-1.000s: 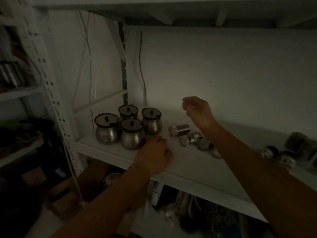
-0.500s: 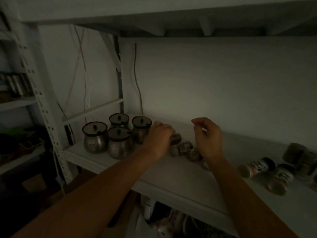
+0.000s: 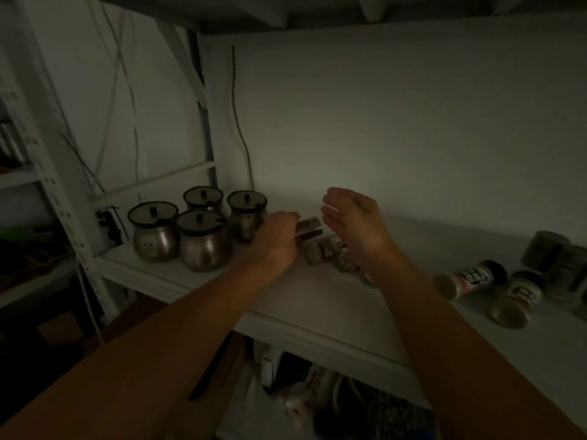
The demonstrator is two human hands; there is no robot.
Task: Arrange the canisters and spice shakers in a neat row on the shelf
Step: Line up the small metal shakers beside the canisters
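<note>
Since the room is dim, it is hard to be sure, but the left hand (image 3: 279, 239) looks curled round a small metal shaker (image 3: 308, 226). The shaker sticks out from its fingers, low over the white shelf (image 3: 317, 300). The right hand (image 3: 355, 227) hangs just to the right of that grip, with its fingers loose and holding nothing.

Just to the left of the grip stand four steel canisters (image 3: 203, 246) with dark-rimmed lids. They stand up straight, but they are bunched in a clump, two in front and two behind, not in a row. Close below the grip and under the right hand lie some little shakers (image 3: 319, 253), tipped over and touching each other. Well off to the right of both hands lie two plastic spice bottles (image 3: 470, 279), also on their sides. Past them are some dark jars (image 3: 549, 249), too dim to make out.

So the job looks like it is only just starting. Nothing is lined up yet. The shaker in the grip needs a spot to stand, the tipped ones need setting up, and the canisters need spreading into one line.
</note>
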